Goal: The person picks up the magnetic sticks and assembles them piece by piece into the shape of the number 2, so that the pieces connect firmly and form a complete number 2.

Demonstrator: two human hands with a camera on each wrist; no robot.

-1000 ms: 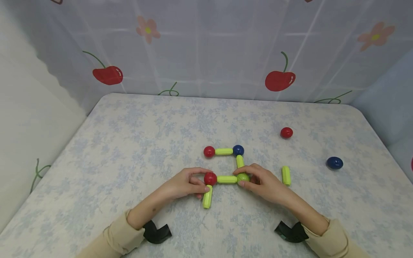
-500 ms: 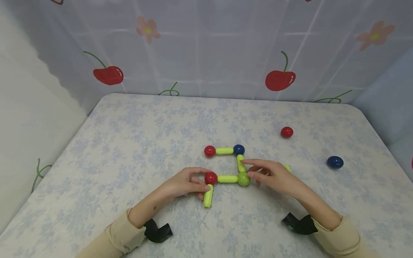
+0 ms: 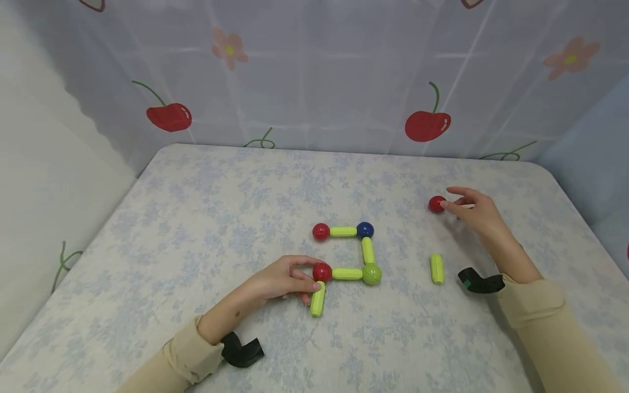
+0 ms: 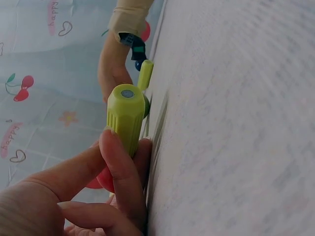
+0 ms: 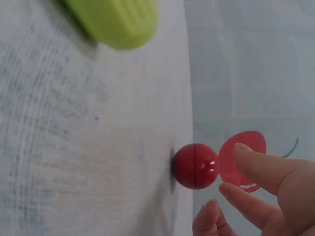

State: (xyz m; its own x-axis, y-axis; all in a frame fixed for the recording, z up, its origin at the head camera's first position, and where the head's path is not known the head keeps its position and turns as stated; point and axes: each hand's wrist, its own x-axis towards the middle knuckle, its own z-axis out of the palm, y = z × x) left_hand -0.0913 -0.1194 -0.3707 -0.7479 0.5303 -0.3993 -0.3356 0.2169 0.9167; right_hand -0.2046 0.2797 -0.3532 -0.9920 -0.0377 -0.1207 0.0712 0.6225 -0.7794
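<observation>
On the white, blue-flowered table [image 3: 236, 207], the loose glossy red plastic-looking ball [image 3: 434, 204] lies at nine o'clock from the right hand [image 3: 480, 213], just beside its fingertips. That grip is well parted, thumb and fingers spread, with nothing in it; the head view sets the thumb tip over the ball's three o'clock edge, while the right wrist view shows a gap, so they are probably not touching. Being round, the ball gives no long axis to line up with. The loose yellow-green ribbed plastic-looking stick [image 3: 437, 268] lies at six o'clock from it, its long axis running near twelve to six. The right hand is clearly the nearer; from the left hand [image 3: 280, 280] the ball is well apart, towards two o'clock. The left grip is closed in a pinch on the joined glossy red plastic-looking ball [image 3: 322, 272], its thumb by the joint with the joined yellow-green faceted plastic-looking stick [image 3: 318, 300], which points between six and seven o'clock.
</observation>
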